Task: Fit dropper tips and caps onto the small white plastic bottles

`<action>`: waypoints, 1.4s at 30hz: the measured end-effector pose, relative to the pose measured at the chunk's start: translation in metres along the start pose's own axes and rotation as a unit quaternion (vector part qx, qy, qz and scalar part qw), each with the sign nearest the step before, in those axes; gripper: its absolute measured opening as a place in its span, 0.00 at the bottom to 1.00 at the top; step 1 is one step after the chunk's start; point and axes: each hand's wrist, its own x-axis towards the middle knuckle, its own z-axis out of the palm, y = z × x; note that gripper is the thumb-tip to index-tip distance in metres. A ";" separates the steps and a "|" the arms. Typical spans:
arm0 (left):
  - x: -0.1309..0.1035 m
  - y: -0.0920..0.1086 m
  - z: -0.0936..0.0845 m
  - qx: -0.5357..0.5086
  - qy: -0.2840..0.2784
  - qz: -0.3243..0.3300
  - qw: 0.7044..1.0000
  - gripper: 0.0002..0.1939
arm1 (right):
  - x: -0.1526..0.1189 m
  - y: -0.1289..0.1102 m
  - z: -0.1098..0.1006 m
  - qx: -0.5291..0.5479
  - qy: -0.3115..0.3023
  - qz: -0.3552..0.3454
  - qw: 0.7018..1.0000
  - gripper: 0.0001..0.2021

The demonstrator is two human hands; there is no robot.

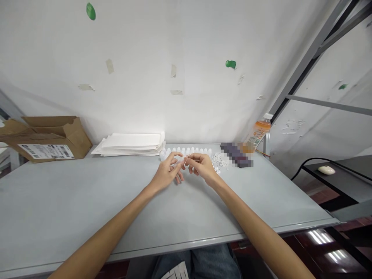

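Both hands meet above the middle of the grey table. My left hand [166,174] pinches a small whitish, translucent piece [180,159] between thumb and forefinger, its other fingers loosely curled. My right hand [202,166] is closed at the fingertips on the right end of that same piece; its exact shape is too small to make out. Behind the hands stands a row of small white translucent cups [192,150], partly hidden by the fingers. Just right of my right hand lies a pile of thin white pieces [220,160].
The grey table [87,209] holds an open cardboard box [69,135] at left and a stack of white sheets [133,144] at the back. An orange drink bottle [258,132] stands back right beside a blurred dark item [237,155]. A white mouse [326,170] rests further right.
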 end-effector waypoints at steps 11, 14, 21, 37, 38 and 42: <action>0.002 0.005 -0.003 -0.152 -0.021 -0.057 0.986 0.17 | 0.002 0.005 -0.002 -0.060 0.015 -0.061 0.996 0.12; 0.001 0.005 -0.003 -0.174 -0.026 -0.073 0.982 0.17 | 0.000 0.007 0.000 -0.139 0.069 -0.145 0.977 0.08; 0.000 0.002 -0.002 -0.168 -0.038 -0.084 0.981 0.18 | -0.007 0.008 0.006 -0.295 0.099 -0.256 0.915 0.08; -0.001 0.012 -0.004 -0.142 0.011 -0.137 0.980 0.11 | -0.007 0.010 0.003 -0.341 0.029 -0.247 0.907 0.07; 0.000 0.013 -0.004 -0.148 0.016 -0.146 0.978 0.10 | -0.007 0.009 0.003 -0.330 0.022 -0.242 0.912 0.08; 0.001 0.014 -0.004 -0.168 0.033 -0.165 0.971 0.11 | -0.009 0.008 0.005 -0.306 0.010 -0.232 0.923 0.08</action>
